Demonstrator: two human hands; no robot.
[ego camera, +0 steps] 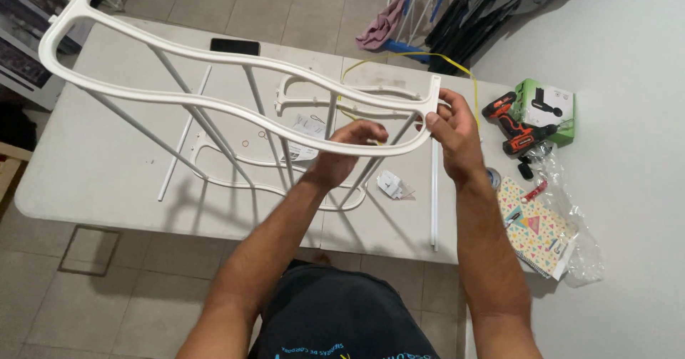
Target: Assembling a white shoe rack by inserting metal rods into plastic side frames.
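Observation:
I hold a long white wavy plastic frame [178, 98] up over a white folding table [85, 166]. My right hand [453, 134] grips its right end. My left hand [342, 152] is under the frame's lower rail, fingers curled at a thin white rod [376, 160]. Several white rods hang from the frame down to a second wavy frame piece [285, 188] lying on the table. A third wavy piece [307, 91] lies flat behind.
On the table: loose white rods [434, 188], a black phone [235, 46], small plastic bags [391, 183], a yellow strap [457, 66], an orange-black cordless drill [515, 125], a green box [549, 105], a patterned notebook [536, 225]. A blue drying rack with cloth [399, 16] stands behind.

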